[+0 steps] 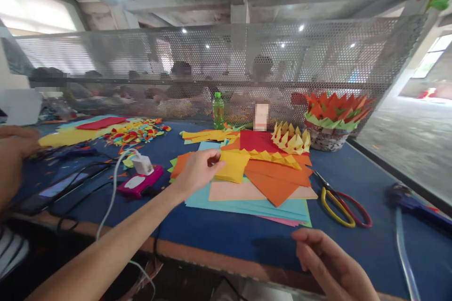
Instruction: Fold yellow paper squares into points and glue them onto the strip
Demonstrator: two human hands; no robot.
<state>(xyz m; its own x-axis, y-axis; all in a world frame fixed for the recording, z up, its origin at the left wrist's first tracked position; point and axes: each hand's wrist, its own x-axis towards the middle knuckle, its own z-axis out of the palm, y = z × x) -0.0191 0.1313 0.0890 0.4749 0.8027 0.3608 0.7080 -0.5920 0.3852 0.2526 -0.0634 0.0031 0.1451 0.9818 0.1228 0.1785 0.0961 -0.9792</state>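
My left hand (202, 169) reaches over the paper pile and pinches the edge of a yellow square of paper (233, 167). A strip of folded yellow points (275, 157) lies just behind that square. Under them are orange sheets (277, 186), a red sheet (254, 141) and light blue sheets (247, 202). My right hand (328, 263) hovers near the table's front edge, its fingers loosely curved and apart, with nothing visible in them. Scissors (341, 204) with one yellow and one red handle lie beyond it.
A ring of yellow folded points (291, 138) and a basket with orange paper points (332, 124) stand back right. A glue gun (420, 207) lies far right. Left are a pink power socket (141, 181), cables, a phone (63, 186), paper scraps (136, 134) and another person's hand (16, 150).
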